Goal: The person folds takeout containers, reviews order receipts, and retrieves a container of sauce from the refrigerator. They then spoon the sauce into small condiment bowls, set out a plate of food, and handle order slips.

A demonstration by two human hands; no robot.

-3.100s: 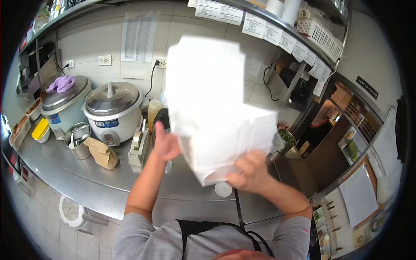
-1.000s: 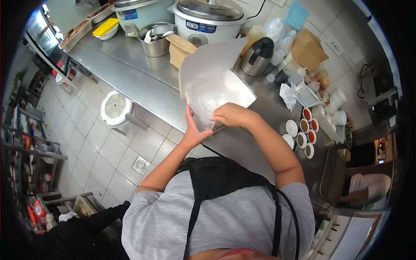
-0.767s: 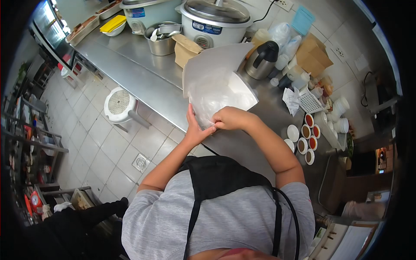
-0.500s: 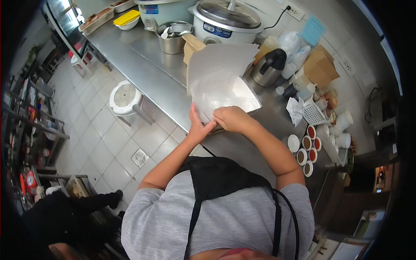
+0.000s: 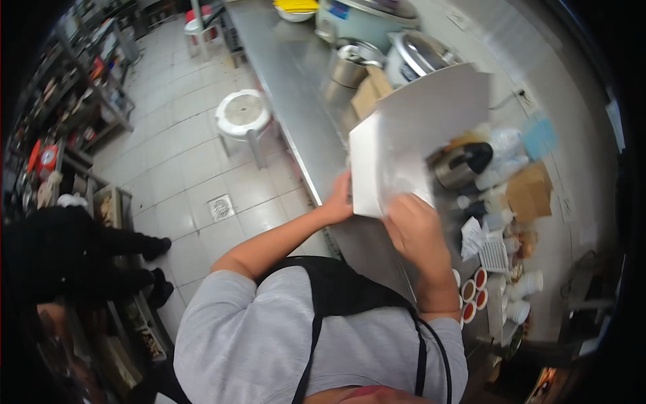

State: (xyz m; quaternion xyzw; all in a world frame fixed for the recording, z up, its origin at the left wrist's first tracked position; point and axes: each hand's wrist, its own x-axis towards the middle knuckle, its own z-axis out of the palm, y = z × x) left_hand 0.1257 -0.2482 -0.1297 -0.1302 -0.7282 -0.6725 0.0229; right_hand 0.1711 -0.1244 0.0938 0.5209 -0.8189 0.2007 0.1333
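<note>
White carton: one, folded board, open, centre of the frame, above the near edge of the steel counter; a broad flap stands toward the upper right. Left hand: against the carton's outer left side, low down; fingers partly hidden, so whether they close on it cannot be told. Right hand: at the carton's lower right, fingers bent and drawn together; blur hides whether they pinch the board.

Containers: metal pot, utensils inside, beyond the carton, beside a brown paper bag. White bowl, top of the frame, something yellow in it. Two lidded cookers, upper centre. Steel jug, black top, right of the carton. Small cups, lower right, red and brown sauces. White basket, just above them.
</note>
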